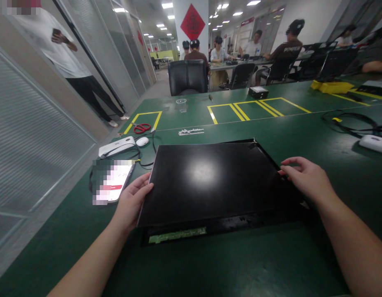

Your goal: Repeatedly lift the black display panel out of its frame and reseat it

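A flat, glossy black display panel [206,181] lies tilted over a thin black frame [237,222], its surface reflecting a bright round spot. Along the frame's near edge runs a green strip [178,235]. My left hand [136,196] grips the panel's left edge, thumb on top and fingers beneath. At the right edge, my right hand [299,173] has its fingers curled and pinched against the panel's rim; the exact contact is partly hidden. The frame's far right corner [254,141] sticks out past the panel.
Left of the panel lie a lit phone [115,181], a white power strip [116,146], a white mouse [142,142] and red scissors [142,128]. Beyond are white scraps [191,132], a clear cup [181,105] and a black box [258,92]. Cables [358,123] lie at right. A person [63,53] stands at left.
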Action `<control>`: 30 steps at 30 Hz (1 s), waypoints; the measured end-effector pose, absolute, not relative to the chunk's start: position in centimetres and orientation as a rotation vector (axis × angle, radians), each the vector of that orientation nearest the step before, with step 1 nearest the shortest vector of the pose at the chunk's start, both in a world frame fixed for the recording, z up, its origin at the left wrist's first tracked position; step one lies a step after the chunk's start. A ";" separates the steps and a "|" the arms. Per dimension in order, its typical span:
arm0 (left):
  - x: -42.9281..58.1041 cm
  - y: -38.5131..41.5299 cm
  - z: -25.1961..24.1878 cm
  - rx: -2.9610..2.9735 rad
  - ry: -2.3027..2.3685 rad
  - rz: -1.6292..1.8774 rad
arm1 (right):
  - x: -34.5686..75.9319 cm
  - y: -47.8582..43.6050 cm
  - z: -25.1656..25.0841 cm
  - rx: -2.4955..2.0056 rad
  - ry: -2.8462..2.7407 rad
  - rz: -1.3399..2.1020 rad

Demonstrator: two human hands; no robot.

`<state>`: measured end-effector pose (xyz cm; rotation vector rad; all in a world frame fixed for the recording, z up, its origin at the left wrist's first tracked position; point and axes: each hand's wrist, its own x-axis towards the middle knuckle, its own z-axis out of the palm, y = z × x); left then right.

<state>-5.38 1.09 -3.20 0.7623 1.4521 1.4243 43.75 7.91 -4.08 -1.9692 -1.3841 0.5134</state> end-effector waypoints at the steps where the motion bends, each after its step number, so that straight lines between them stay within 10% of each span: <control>1: -5.3 1.1 -3.2 0.756 1.451 1.422 | 43.6 7.9 -4.0 -2.002 -1.382 0.501; 30: -4.7 1.2 -2.4 0.760 1.382 1.331 | 42.4 7.3 -3.2 -2.088 -1.525 0.288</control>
